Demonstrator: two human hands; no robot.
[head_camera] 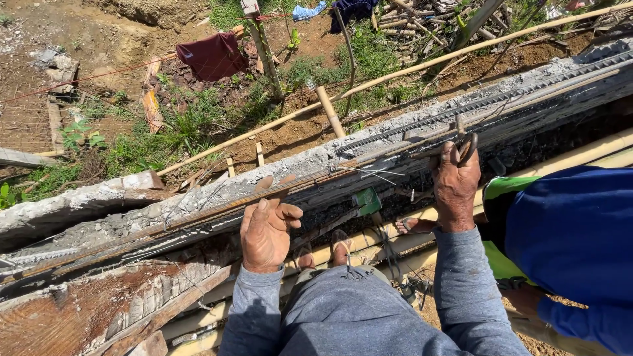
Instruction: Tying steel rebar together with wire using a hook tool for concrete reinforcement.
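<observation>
My left hand [266,232] grips a long rusty steel bar [198,214] that runs along the top of a rough concrete beam [99,221]. My right hand [455,184] holds the looped handle of a metal hook tool [467,148] against ribbed steel bars [488,105] and thin tie wire on the same beam. Both arms wear grey sleeves. My feet in sandals [323,249] stand on bamboo poles [593,153] below.
Another person in a blue and green top [573,231] stands close on the right. A long bamboo pole [395,72] crosses the ground beyond the beam. Grass, dirt, a dark red cloth [212,54] and a pile of sticks lie farther off. Weathered wooden formwork [99,310] sits lower left.
</observation>
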